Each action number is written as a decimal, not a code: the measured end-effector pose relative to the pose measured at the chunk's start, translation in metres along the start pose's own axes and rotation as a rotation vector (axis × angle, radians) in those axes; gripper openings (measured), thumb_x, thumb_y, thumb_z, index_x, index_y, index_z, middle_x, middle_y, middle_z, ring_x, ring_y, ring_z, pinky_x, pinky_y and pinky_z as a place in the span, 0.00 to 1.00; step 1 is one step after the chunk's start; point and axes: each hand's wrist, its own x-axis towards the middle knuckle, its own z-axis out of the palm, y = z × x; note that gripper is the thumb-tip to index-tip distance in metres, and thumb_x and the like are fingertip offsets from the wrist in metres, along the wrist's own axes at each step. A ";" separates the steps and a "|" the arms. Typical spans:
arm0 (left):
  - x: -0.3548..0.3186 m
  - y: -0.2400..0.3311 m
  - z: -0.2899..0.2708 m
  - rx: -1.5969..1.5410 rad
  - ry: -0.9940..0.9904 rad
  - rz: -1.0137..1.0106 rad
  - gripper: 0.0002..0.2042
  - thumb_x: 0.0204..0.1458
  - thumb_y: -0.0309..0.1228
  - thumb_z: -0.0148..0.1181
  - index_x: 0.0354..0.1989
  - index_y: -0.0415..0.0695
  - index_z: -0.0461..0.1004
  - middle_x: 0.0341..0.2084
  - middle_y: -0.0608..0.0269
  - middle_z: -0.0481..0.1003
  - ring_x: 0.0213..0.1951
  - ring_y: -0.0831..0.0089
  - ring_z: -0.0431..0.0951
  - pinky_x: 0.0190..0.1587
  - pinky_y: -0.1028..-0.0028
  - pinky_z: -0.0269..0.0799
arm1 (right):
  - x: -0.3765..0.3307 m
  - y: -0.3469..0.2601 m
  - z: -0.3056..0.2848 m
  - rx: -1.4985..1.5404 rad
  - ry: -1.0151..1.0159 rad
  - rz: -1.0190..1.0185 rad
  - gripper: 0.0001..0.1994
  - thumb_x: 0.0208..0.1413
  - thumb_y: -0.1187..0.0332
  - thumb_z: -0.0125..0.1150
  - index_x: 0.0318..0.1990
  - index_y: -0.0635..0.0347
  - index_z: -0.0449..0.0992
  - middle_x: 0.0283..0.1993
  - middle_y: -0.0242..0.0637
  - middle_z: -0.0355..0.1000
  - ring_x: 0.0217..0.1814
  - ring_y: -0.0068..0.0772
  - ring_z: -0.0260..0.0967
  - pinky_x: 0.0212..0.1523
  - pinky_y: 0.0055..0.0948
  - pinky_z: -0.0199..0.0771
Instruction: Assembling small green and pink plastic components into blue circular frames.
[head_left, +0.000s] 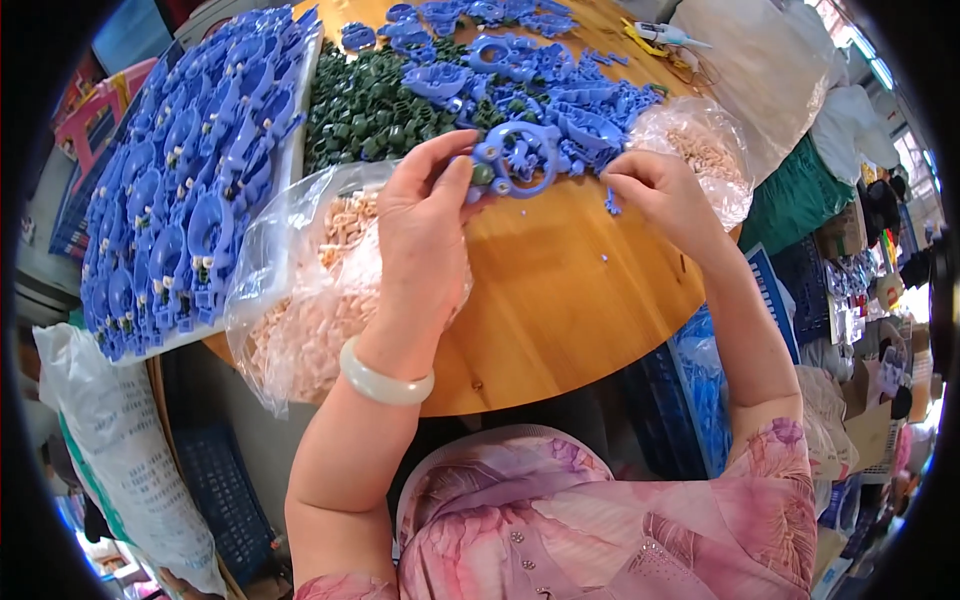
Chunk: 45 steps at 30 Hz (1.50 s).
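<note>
Over the front of the round wooden table (560, 300), my left hand (425, 225) pinches a blue plastic ring-shaped part (549, 172) by its left end, thumb and fingers closed. A dark green piece (482, 174) shows at the thumb, against the blue part. To the right, my right hand (665, 195) has its thumb and forefinger pressed together on a small blue plastic piece (612, 204), which hangs below the fingertips. The two hands are a little apart. Just beyond them lie a heap of loose blue plastic parts (590, 110) and a heap of dark green pieces (365, 105).
A tray (293, 185) crowded with blue parts stands at the left. A clear bag of pale peach pieces (310, 345) sits by my left forearm, another bag (705, 150) beyond my right hand. A white pointed tool (670, 35) lies at the far right.
</note>
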 end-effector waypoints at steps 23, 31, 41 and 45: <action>0.003 0.002 -0.004 0.024 -0.064 0.014 0.11 0.59 0.25 0.46 0.48 0.36 0.69 0.39 0.59 0.74 0.41 0.67 0.77 0.43 0.72 0.75 | 0.029 -0.014 0.011 0.055 0.155 -0.140 0.07 0.50 0.75 0.61 0.36 0.59 0.72 0.25 0.22 0.65 0.23 0.08 0.54 0.23 0.13 0.55; -0.005 -0.001 0.001 0.074 -0.128 -0.086 0.11 0.58 0.23 0.46 0.47 0.37 0.70 0.38 0.59 0.74 0.41 0.70 0.77 0.42 0.75 0.75 | 0.030 -0.051 0.010 -0.195 0.200 -0.755 0.10 0.42 0.74 0.64 0.36 0.55 0.78 0.33 0.30 0.74 0.38 0.34 0.68 0.38 0.28 0.70; -0.004 -0.001 -0.001 0.028 -0.138 -0.208 0.10 0.57 0.23 0.47 0.46 0.37 0.70 0.38 0.57 0.75 0.40 0.68 0.78 0.40 0.74 0.77 | 0.032 -0.046 0.016 -0.139 0.051 -0.735 0.11 0.42 0.76 0.64 0.36 0.56 0.79 0.33 0.32 0.74 0.38 0.34 0.68 0.39 0.28 0.69; -0.004 0.000 -0.001 0.014 -0.135 -0.222 0.10 0.57 0.24 0.48 0.46 0.38 0.70 0.37 0.59 0.75 0.39 0.70 0.78 0.39 0.75 0.77 | 0.030 -0.044 0.016 -0.129 0.023 -0.718 0.12 0.42 0.78 0.65 0.37 0.58 0.78 0.34 0.33 0.73 0.39 0.34 0.67 0.39 0.27 0.68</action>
